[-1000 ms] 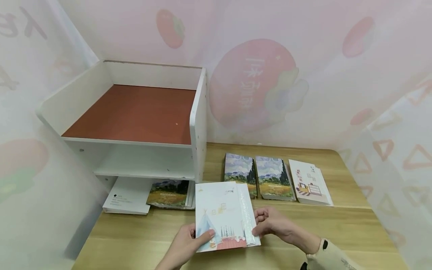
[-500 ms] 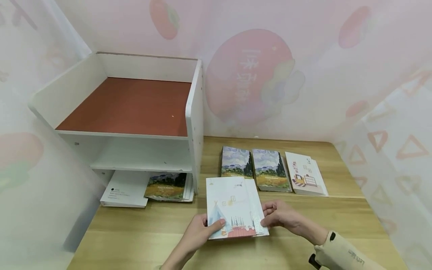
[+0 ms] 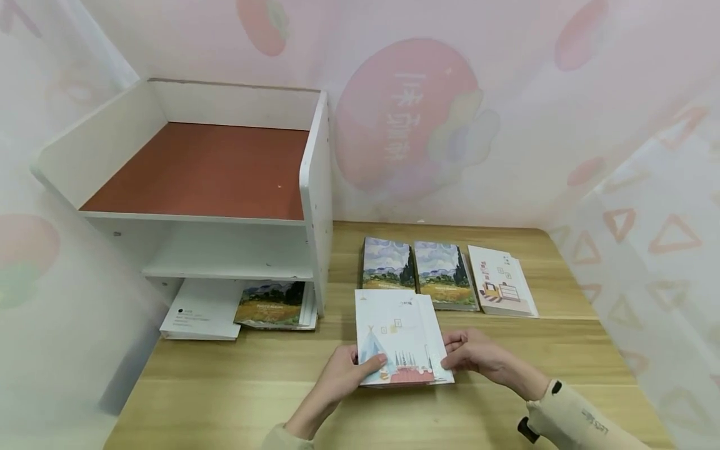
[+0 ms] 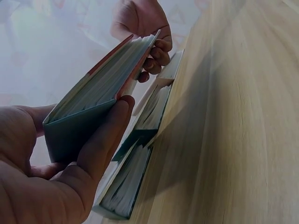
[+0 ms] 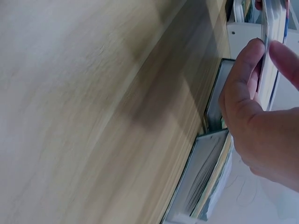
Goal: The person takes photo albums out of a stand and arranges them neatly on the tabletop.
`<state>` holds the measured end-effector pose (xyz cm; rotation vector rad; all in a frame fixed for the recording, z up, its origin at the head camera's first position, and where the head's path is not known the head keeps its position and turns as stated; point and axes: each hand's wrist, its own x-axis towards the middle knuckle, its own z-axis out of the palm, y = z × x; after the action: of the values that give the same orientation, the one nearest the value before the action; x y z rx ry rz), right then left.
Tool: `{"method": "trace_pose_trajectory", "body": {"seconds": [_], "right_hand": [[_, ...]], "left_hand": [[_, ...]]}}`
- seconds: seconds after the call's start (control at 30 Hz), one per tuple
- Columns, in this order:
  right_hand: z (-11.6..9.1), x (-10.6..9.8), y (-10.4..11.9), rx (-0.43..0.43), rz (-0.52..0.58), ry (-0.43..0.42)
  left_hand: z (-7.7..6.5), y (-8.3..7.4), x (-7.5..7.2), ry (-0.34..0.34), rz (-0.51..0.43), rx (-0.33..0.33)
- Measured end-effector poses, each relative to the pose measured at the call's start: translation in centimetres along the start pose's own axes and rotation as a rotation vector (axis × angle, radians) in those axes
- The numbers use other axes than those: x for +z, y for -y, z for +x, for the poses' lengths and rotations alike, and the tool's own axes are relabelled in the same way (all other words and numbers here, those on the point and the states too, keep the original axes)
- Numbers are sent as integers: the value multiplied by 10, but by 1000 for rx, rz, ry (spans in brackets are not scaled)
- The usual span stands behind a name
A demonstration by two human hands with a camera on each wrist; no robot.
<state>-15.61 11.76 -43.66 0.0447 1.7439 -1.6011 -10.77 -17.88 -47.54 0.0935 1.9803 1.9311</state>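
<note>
A white photo album (image 3: pixel 396 334) with a blue tent and pink drawing on its cover is held up off the table between both hands. My left hand (image 3: pixel 345 375) grips its left side, thumb flat on the front cover and fingers underneath. At the opposite edge, my right hand (image 3: pixel 478 355) pinches the cover and pages between thumb and fingers. The left wrist view shows the album's page block (image 4: pixel 105 79) edge-on, with a dark spine side toward my left palm. In the right wrist view, the right thumb and fingers close on the album's edge (image 5: pixel 270 74).
Behind the held album lie two landscape-painting albums (image 3: pixel 388 265) (image 3: pixel 447 275) and a white album (image 3: pixel 500 281) in a row. A white shelf unit (image 3: pixel 317 181) with a brown top stands left. Its bottom level holds a white album (image 3: pixel 202 309) and landscape albums (image 3: pixel 272 304). Wooden table (image 3: pixel 242 387) beneath.
Both hands have carried the album rightward, away from the shelf, keeping the same grip. The head view has shifted slightly. The albums on the table and shelf stay put.
</note>
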Motion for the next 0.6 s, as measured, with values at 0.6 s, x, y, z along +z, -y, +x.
{"method": "trace_pose_trajectory", "body": {"seconds": [0.6], "right_hand": [[-15, -38, -9, 8, -38, -34]], "left_hand": [[20, -2, 39, 20, 4, 14]]}}
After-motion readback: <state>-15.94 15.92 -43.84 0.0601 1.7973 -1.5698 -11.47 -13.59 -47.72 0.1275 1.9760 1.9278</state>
